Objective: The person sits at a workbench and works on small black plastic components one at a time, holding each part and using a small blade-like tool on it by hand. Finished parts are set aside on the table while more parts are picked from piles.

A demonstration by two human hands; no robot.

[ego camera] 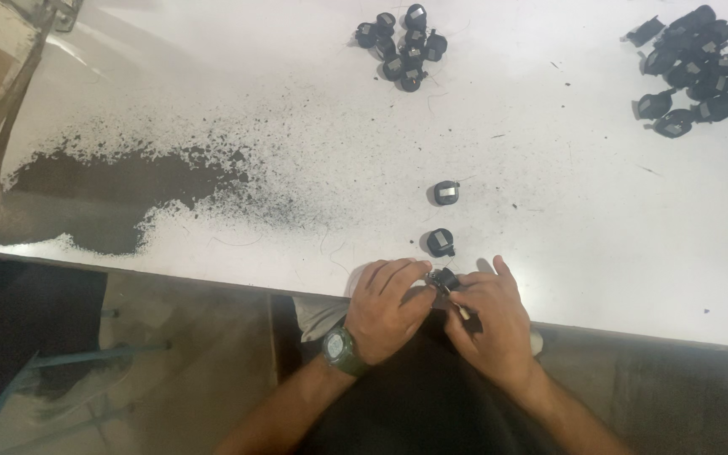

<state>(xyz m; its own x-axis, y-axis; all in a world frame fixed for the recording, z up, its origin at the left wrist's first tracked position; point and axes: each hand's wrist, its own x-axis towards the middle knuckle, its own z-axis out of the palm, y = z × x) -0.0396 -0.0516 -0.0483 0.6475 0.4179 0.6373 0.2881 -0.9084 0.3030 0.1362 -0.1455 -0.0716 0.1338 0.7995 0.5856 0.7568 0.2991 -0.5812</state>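
At the lower centre of the frame, the left hand (pixel 385 307) and right hand (pixel 486 324) both close their fingers on one small black round part (pixel 444 279) at the white surface (pixel 549 194) edge; two like parts (pixel 441 243) lie just above.

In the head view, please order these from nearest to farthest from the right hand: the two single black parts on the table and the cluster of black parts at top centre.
From the right hand:
1. Lower single black part, just above the hands.
2. Upper single black part, higher up.
3. Cluster of black parts, top centre.
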